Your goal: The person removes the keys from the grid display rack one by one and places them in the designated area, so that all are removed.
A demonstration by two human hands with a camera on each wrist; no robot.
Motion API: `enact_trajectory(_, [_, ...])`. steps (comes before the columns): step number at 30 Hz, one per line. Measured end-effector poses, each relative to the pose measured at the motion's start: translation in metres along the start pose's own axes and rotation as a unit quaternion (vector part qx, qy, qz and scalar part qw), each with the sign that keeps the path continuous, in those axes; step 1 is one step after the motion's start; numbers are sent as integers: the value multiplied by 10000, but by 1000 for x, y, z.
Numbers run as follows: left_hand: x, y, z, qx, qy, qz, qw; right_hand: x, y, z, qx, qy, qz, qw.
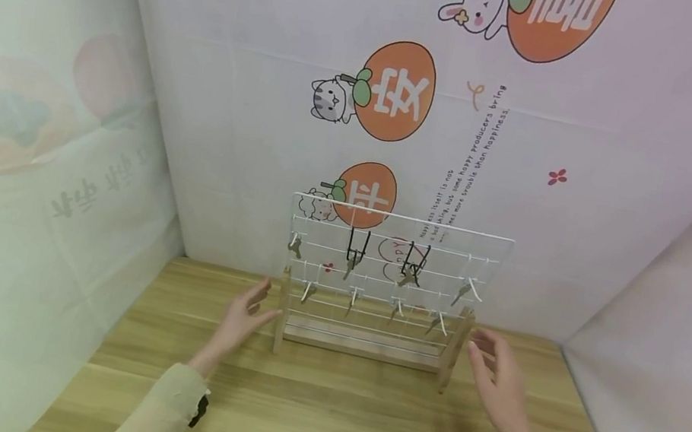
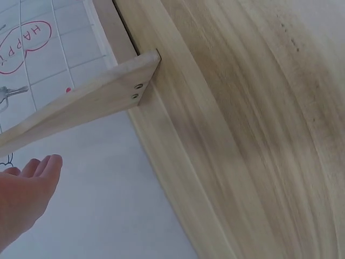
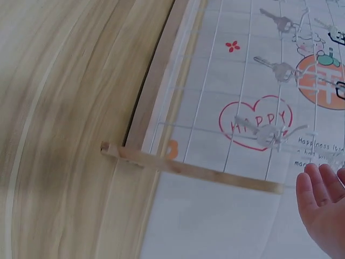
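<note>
Backdrop: printed cloth (image 1: 235, 173) rises behind it all, orange fruit and cartoon animals running up it.
Tabletop: wood-grain tabletop (image 1: 318, 412) below, its rear edge meeting the cloth.
Rack: and there it is, the wire rack (image 1: 377, 300) on wooden legs, upright near the tabletop's rear edge, about midway between the left and right edges.
Rack risk: a bump on either post, I'd say, could rock it and shake keys loose; an uneven lift would tip the grid and do the same.
Rack direction: long axis side to side, roughly along the rear edge; the hooked face looks toward the front edge, which is out of frame.
Right hand: the right hand (image 1: 496, 370) is just beside the right post, fingers loosely extended, gripping nothing.
Left hand: over on the left edge's side, the left hand (image 1: 243, 315), fingers relaxed and slightly bent, nothing grasped; thumb right by the left post, contact impossible to call.
Hooks: two black hooks (image 1: 351, 244) up top, white ones around and below.
Keys: small metal keys (image 1: 407, 278) in two rows, dangling downward, a few slanted.
</note>
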State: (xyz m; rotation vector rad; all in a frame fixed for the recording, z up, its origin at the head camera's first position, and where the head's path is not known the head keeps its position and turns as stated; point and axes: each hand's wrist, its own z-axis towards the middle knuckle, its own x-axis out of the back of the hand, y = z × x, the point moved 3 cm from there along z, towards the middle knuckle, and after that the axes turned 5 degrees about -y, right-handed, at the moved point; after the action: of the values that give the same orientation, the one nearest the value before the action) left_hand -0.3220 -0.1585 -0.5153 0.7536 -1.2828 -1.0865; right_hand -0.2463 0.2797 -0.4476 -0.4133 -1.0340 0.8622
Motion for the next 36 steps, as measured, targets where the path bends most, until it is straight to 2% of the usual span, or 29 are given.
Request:
enact_trajectory(8, [-7, -4, 4, 27, 57, -310, 9995, -15, -15, 6, 133, -61, 313, 9994])
enact_trajectory(16, [-14, -14, 11, 106, 196, -620, 9978, -30, -29, 13, 120, -153, 497, 9986])
enact_trajectory(22, [-20, -13, 12, 225, 248, -795, 9963, -39, -36, 16, 142, -182, 683, 9974])
enact_trajectory(27, [-22, -10, 12, 176, 302, -897, 9954, -43, -42, 19, 185, -124, 761, 9969])
enact_trajectory(34, [-24, -11, 12, 144, 346, -977, 9945, -51, -52, 23, 510, -55, 889, 9947])
enact_trajectory(36, [-25, -11, 13, 162, 365, -1030, 9939, -49, -66, 24, 603, -51, 850, 9945])
